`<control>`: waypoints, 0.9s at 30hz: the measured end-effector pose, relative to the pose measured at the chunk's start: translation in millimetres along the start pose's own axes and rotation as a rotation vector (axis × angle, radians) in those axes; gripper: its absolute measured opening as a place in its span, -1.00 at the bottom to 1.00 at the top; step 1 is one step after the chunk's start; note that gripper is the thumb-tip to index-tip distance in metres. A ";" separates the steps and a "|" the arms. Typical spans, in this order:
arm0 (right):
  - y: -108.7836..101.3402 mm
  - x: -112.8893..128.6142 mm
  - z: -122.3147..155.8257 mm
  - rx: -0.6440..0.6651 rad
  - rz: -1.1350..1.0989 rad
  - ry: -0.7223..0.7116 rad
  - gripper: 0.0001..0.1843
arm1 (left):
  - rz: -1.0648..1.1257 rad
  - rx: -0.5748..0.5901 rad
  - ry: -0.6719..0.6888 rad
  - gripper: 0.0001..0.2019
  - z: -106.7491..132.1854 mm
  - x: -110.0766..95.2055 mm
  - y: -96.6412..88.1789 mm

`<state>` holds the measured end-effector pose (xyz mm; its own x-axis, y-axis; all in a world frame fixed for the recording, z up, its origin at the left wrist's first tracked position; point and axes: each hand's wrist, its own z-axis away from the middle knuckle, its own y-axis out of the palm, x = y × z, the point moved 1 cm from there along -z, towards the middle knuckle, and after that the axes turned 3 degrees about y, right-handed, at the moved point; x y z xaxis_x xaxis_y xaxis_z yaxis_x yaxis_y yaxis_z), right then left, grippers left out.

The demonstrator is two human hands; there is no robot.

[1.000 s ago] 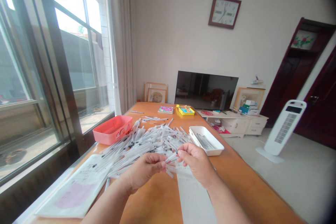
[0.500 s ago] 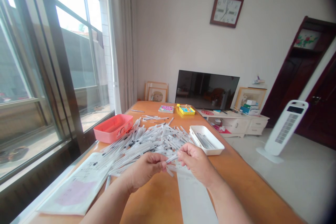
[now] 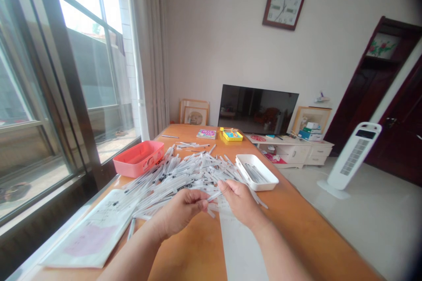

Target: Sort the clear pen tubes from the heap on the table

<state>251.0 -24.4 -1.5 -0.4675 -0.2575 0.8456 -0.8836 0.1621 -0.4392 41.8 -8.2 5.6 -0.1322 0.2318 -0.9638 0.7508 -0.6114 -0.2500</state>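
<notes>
The right edge of the bench (image 3: 316,232) runs from beside the far corner toward the near side; a wide band of exposed wood is seen along it, on the near side of the white tray (image 3: 267,187). Between the forearms, the wood is also exposed, except where a paper strip (image 3: 242,246) is laid toward the near edge. Along the left edge, room is taken up by the pink basket (image 3: 130,169) and, nearer, by a printed sheet (image 3: 87,232). A booklet (image 3: 206,134) and a yellow box (image 3: 232,136) are set near the far edge.

A pale slender tube (image 3: 214,196) is held above the bench, between the two hands. Its near end is pinched between thumb and forefinger of the left hand (image 3: 181,214). Its other end is reached by the thumb of the right hand (image 3: 240,202); whether that grip is pressed on it cannot be told. The heap of tubes (image 3: 187,173) is spread just beyond both hands, between basket and tray.
</notes>
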 end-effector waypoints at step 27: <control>5.3 -1.8 -0.2 0.017 -0.255 0.073 -0.51 | -0.038 -0.110 -0.027 -0.63 0.0 4.8 -3.5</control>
<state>247.1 -22.9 -5.3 -0.2270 -0.2187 0.9490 -0.9733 0.0844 -0.2134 38.5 -5.0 1.8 -0.1777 0.2321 -0.9563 0.8113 -0.5154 -0.2758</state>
